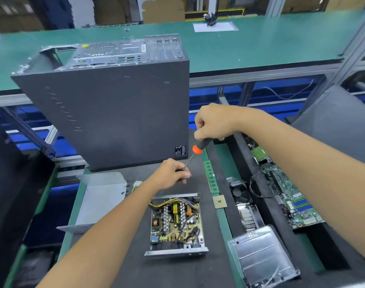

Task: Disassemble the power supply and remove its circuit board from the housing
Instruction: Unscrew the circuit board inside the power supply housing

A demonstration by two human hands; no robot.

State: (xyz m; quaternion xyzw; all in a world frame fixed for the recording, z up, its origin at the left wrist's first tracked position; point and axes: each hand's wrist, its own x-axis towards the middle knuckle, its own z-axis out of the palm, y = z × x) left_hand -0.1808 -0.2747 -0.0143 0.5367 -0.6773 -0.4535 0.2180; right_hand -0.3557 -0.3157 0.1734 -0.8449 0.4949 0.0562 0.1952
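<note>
The open power supply housing (176,251) lies on the dark mat, its circuit board (176,222) with yellow wires and coils still inside. Above it, my right hand (213,122) grips the black and orange handle of a screwdriver (196,149). My left hand (171,173) pinches the screwdriver's thin shaft near its tip, just above the far end of the housing. The removed metal cover (100,199) lies to the left of the housing.
A dark grey computer case (115,104) stands upright behind my hands. A memory stick (211,177) and a processor chip (219,201) lie right of the housing. Further right are a fan, a heatsink (248,217), a motherboard (291,196) and a metal drive (262,256).
</note>
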